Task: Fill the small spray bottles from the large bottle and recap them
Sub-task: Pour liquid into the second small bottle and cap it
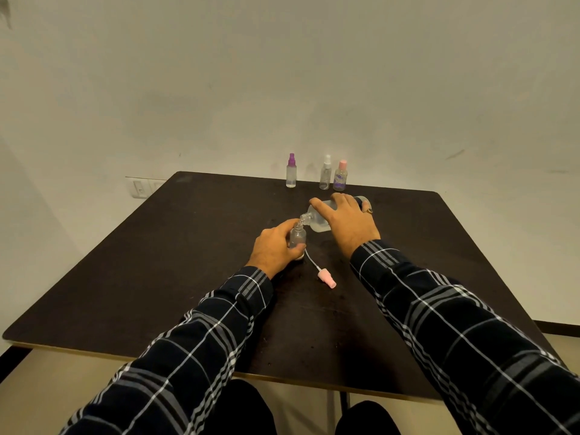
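My left hand (274, 248) grips a small clear spray bottle (297, 236), uncapped and upright on the dark table (157, 262). My right hand (346, 221) holds the large clear bottle (318, 219) tipped on its side, its open neck touching the small bottle's mouth. The small bottle's pink spray cap (328, 280) with its white dip tube lies on the table just in front of the hands.
At the table's far edge stand a purple-capped spray bottle (291, 171), a white-capped spray bottle (326, 172) and a pink-capped bottle (341, 176). A white wall is behind. A wall socket (139, 188) sits at the left.
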Available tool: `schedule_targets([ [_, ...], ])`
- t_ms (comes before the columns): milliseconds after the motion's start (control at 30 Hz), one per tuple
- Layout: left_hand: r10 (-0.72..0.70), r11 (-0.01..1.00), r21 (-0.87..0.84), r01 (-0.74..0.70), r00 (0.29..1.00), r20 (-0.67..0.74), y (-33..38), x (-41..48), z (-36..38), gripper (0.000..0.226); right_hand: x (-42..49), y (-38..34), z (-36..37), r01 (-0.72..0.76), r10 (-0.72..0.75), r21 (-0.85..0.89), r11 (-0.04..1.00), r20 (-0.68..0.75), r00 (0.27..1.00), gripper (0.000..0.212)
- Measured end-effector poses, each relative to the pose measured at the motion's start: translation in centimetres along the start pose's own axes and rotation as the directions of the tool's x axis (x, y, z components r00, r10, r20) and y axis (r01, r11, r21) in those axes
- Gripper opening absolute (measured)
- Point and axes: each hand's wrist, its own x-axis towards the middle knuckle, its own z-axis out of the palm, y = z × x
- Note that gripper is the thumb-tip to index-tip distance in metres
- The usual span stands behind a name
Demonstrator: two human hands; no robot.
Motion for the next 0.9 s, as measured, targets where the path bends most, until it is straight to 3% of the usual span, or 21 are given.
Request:
schedule_targets([
  [533, 0.005, 1.000, 0.025, -0.005, 1.000, 0.003, -0.2, 0.2, 0.1, 0.063, 0.2, 0.2, 0.5, -0.006, 0.007, 0.010, 1.000, -0.015, 1.000, 0.093],
  [900, 0.013, 1.000, -0.001, -0.013, 1.000, 0.005, -0.7, 0.6, 0.4, 0.061, 0.5, 0.3, 1.9, -0.075, 0.071, 0.118, 0.990, 0.039, 0.997, 0.089],
])
